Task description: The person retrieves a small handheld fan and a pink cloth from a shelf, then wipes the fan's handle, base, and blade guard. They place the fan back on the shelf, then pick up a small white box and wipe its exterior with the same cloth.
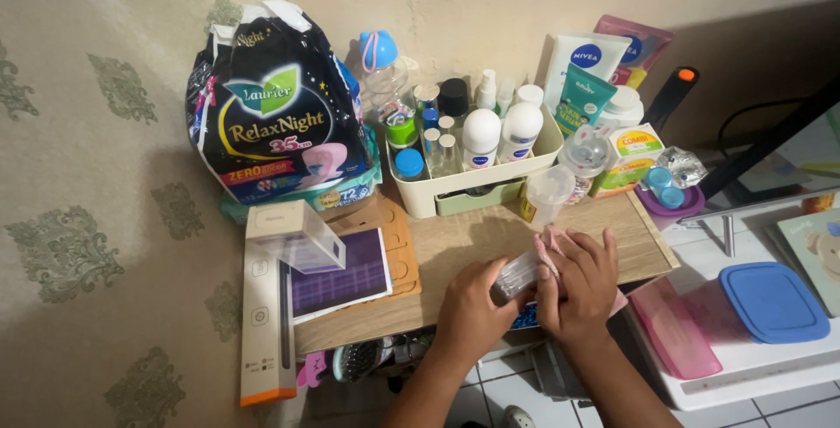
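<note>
A big dark soft pack (278, 108) with green, gold and pink print stands at the upper left. Below it a long white box (267, 314) with an orange end lies at the lower left, beside a purple card (339, 275). At the upper right stand a white tube (584, 56), a teal tube (584, 95), a pink sachet (643, 43) and a yellow-green box (632, 158)

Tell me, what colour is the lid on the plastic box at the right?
Blue: the flat, rounded lid, seen in the head view.

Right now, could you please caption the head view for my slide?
Left hand and right hand grip a small clear plastic packet above a cluttered wooden table.
</note>
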